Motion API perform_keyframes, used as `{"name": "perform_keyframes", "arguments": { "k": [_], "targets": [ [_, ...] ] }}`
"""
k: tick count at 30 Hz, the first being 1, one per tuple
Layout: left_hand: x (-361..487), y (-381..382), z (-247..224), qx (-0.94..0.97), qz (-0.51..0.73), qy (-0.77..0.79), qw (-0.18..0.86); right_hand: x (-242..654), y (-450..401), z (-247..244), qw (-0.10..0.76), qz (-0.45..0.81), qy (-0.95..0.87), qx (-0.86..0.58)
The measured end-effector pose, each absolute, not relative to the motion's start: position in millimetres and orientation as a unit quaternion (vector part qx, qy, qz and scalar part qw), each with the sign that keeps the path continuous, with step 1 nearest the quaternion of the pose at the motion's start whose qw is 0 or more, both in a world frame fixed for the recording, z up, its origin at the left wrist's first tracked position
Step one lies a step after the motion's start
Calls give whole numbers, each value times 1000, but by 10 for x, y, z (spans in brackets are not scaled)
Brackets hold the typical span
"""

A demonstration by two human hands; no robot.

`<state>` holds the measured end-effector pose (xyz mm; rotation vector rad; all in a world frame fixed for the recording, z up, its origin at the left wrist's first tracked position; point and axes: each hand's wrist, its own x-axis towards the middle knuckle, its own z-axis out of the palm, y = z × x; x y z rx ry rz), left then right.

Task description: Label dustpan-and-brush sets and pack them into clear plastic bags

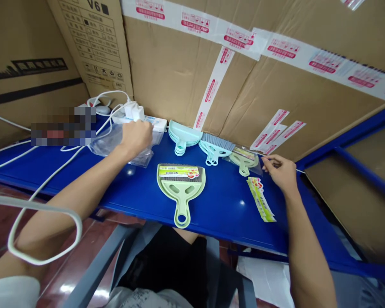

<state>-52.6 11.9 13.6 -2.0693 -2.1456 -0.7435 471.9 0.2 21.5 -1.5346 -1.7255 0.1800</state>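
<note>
On the blue table, a pale green dustpan [181,193] lies with a grey-bristled brush in it and a printed card [179,172] across the bristles. My left hand [137,137] is closed over clear plastic bags [107,144], pinching one; its fingertips are partly hidden. At the right, my right hand [280,171] has thumb and fingers pinched at the edge of a clear bag around another green dustpan set [245,160]. Loose printed cards [260,200] lie just in front of that hand.
Stacked light blue dustpans [185,132] and blue brushes [215,147] stand along the cardboard wall [179,72]. A white power strip [158,124] with chargers sits at the back left. White cables [56,173] loop across the left side, one in front of my left arm.
</note>
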Motion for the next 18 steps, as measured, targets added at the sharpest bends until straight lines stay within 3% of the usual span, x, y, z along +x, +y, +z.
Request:
{"name": "perform_keyframes", "arguments": {
  "k": [2, 4, 7, 10, 14, 18],
  "targets": [
    [-394, -36, 266, -668, -350, -649, 100, 4611, -30, 216, 438, 88, -669, -594],
    [-219, -193, 293, -750, -425, -498, 94, 4459, -74, 206, 461, 141, -674, -560],
    [97, -366, 164, -869, -416, -265, 20, 4169, -163, 163, 452, 217, -726, -471],
    [361, -437, 14, -893, -437, -105, -20, 3902, -262, 104, 438, 217, -781, -388],
    [457, -429, -14, -816, -544, -134, -146, 3734, -379, 99, 373, 193, -827, -373],
    [386, -305, 11, -645, -629, -248, -356, 3697, -452, 155, 344, 298, -822, -341]
  ]
}}
